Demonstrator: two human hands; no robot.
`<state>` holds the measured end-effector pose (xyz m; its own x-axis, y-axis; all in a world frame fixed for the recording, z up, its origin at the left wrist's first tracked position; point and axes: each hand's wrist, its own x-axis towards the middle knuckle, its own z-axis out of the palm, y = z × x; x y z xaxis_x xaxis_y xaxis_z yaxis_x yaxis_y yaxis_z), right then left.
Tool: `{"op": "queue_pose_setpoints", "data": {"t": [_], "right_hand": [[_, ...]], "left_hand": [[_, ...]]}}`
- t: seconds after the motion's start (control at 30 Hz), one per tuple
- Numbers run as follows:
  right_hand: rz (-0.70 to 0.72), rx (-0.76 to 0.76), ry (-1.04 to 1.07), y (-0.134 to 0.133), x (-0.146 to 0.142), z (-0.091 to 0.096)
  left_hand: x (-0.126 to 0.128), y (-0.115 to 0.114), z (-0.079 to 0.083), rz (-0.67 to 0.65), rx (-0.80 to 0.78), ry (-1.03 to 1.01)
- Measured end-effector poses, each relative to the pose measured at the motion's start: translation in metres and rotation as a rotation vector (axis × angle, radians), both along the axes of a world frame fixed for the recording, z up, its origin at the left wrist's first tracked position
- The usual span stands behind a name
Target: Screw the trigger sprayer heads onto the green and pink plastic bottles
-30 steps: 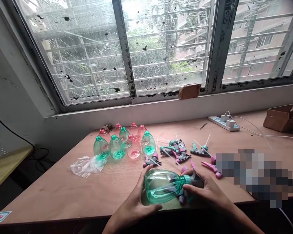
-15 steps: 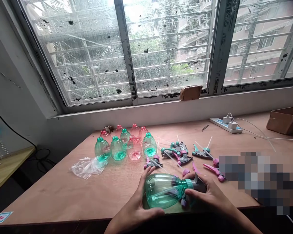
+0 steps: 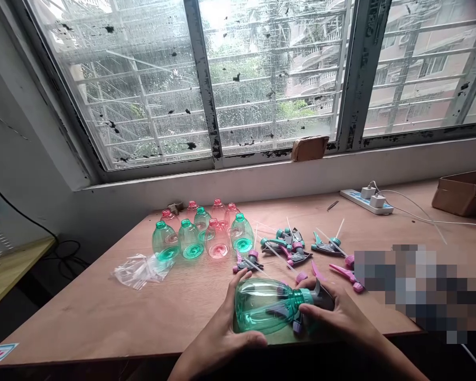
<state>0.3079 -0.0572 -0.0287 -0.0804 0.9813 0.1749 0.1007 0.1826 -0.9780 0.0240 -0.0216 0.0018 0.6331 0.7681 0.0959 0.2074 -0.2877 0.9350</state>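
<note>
A clear green spray bottle (image 3: 262,307) lies on its side in the air near the table's front edge, neck pointing right. My left hand (image 3: 226,330) cups its round base, thumb below and fingers above. At the neck, my right hand (image 3: 335,312) grips the grey trigger sprayer (image 3: 321,297), its thumb by the teal collar (image 3: 304,296). A dip tube runs inside the bottle. Just behind my hands lie loose trigger sprayers in pink, grey and teal, among them a pink and grey sprayer (image 3: 248,262) and a pile of sprayers (image 3: 291,246).
Several green bottles (image 3: 191,246) and pink bottles (image 3: 217,246) stand upright at the back left, beside a crumpled plastic bag (image 3: 140,271). A power strip (image 3: 367,202), tweezers (image 3: 332,206) and a cardboard box (image 3: 458,196) are at the back right. A blurred patch hides the right front.
</note>
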Motion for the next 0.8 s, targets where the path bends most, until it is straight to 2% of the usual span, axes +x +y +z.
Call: {"op": "queue_pose_setpoints", "data": {"t": [0.27,0.47,0.8], "right_hand": [[-0.002,0.0,0.012,0.0,-0.001,0.002],[0.011,0.007,-0.02,0.0,0.001,0.0],[0.055,-0.042,0.004,0.002,0.0,-0.005]], "left_hand": [[-0.002,0.0,-0.004,-0.027,-0.018,-0.033],[-0.003,0.005,-0.015,-0.018,0.072,0.016],[-0.002,0.001,-0.01,-0.001,0.057,0.015]]}}
